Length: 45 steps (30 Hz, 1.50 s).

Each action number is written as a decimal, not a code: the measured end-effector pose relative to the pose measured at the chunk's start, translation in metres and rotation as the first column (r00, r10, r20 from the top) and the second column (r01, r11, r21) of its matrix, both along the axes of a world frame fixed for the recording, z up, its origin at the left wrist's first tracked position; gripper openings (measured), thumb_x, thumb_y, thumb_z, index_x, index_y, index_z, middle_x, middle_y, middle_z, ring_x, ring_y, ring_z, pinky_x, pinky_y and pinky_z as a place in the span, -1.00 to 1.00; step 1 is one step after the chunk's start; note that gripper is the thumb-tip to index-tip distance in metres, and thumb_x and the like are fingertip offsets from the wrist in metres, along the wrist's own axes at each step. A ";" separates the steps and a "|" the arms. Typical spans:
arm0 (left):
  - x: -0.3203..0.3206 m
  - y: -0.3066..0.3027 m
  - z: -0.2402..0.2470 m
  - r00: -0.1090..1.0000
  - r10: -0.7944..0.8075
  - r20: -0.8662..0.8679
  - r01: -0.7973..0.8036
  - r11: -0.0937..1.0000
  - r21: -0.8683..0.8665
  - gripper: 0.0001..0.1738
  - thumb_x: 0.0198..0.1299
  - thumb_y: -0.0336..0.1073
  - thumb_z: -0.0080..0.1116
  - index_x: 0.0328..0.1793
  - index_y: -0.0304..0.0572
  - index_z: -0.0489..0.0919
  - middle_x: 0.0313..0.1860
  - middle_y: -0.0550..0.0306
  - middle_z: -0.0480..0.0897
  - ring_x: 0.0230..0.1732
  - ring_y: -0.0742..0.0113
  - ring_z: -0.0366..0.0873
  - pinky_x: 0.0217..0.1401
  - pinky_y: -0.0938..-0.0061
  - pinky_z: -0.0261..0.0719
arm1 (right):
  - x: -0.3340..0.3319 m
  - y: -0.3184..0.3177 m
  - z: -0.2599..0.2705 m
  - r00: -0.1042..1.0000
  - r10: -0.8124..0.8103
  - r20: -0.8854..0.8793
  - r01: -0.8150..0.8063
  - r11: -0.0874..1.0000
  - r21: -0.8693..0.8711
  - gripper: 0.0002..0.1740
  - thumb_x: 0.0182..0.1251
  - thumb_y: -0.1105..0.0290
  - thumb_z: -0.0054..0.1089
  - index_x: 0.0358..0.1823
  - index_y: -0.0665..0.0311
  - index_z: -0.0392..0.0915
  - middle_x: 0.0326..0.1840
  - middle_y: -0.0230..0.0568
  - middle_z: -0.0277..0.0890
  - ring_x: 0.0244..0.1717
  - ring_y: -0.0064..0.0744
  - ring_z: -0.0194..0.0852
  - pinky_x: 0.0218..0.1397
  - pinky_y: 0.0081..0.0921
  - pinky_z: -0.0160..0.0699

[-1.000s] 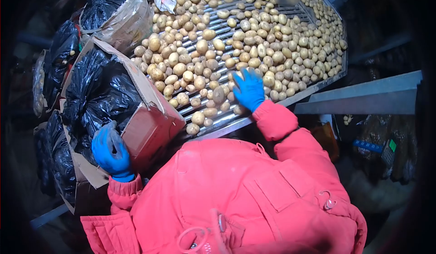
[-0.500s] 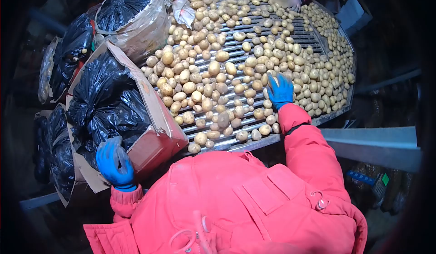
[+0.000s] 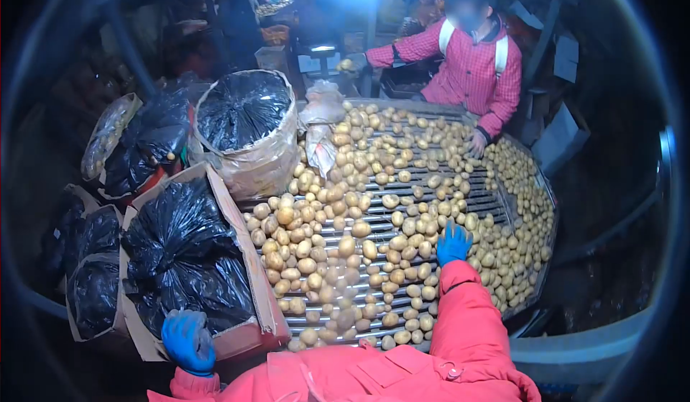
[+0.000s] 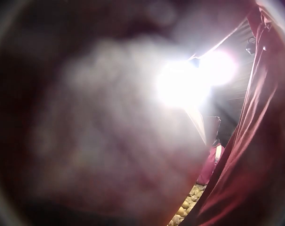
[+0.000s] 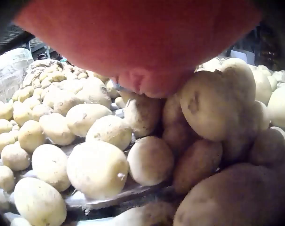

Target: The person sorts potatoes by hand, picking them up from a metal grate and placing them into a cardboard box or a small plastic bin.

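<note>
Potatoes [image 3: 402, 247] of mixed sizes lie spread over a slatted metal table [image 3: 338, 258]. My right hand [image 3: 454, 244], in a blue glove, lies over the potatoes right of the middle, fingers extended and a little apart. The right wrist view has potatoes [image 5: 97, 169] close below the pink sleeve [image 5: 147, 42], which hides the hand. At the left my gloved left hand [image 3: 188, 341] is at the near edge of a cardboard box [image 3: 262, 287] lined with black plastic [image 3: 190, 251], its fingers loosely bent. Blurred fabric fills most of the left wrist view.
Another person [image 3: 467, 64] stands across the table, one hand on the potatoes and the other stretched out left with a potato [image 3: 346, 65]. A round sack [image 3: 248, 157] lined with black plastic stands behind the box. A metal rail [image 3: 589, 344] runs at the lower right.
The head view has tilted up, bringing the person opposite into sight. My right hand has moved right and farther over the potatoes. My left hand has stayed by the box.
</note>
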<state>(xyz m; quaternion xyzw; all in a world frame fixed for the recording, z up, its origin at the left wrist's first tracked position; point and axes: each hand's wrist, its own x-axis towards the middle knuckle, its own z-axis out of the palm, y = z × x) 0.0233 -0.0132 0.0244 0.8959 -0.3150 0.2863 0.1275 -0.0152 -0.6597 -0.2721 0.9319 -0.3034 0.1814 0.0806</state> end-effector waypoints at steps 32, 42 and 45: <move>-0.003 0.002 -0.009 0.989 0.141 -0.045 -0.138 0.989 0.053 -0.62 0.39 -0.03 -0.07 -0.14 -0.15 0.63 -0.15 0.02 0.67 -0.06 -0.05 0.60 0.22 -0.11 0.44 | 0.027 -0.122 0.061 0.724 -0.388 -0.570 0.589 0.777 0.220 -0.18 0.56 -0.03 -0.09 0.68 -0.06 -0.25 0.67 0.01 -0.08 0.60 0.15 -0.02 0.58 0.19 0.03; -0.001 0.000 -0.007 0.992 0.121 -0.020 -0.120 0.992 0.044 -0.63 0.38 -0.05 -0.07 -0.15 -0.15 0.64 -0.18 0.04 0.67 -0.08 -0.05 0.60 0.16 -0.11 0.47 | 0.013 -0.136 0.033 0.750 -0.420 -0.511 0.548 0.827 0.124 -0.13 0.47 -0.04 0.04 0.67 -0.02 -0.14 0.64 -0.04 -0.01 0.57 0.09 0.03 0.45 0.12 0.22; -0.001 0.008 -0.015 0.994 0.113 0.016 -0.113 0.992 0.050 -0.64 0.38 -0.08 -0.05 -0.13 -0.18 0.64 -0.15 0.01 0.67 -0.06 -0.07 0.61 0.20 -0.11 0.47 | 0.009 -0.145 0.021 0.814 -0.437 -0.382 0.508 0.855 0.104 -0.21 0.40 0.01 0.08 0.60 0.03 0.09 0.62 0.00 0.05 0.52 0.08 0.14 0.43 0.13 0.25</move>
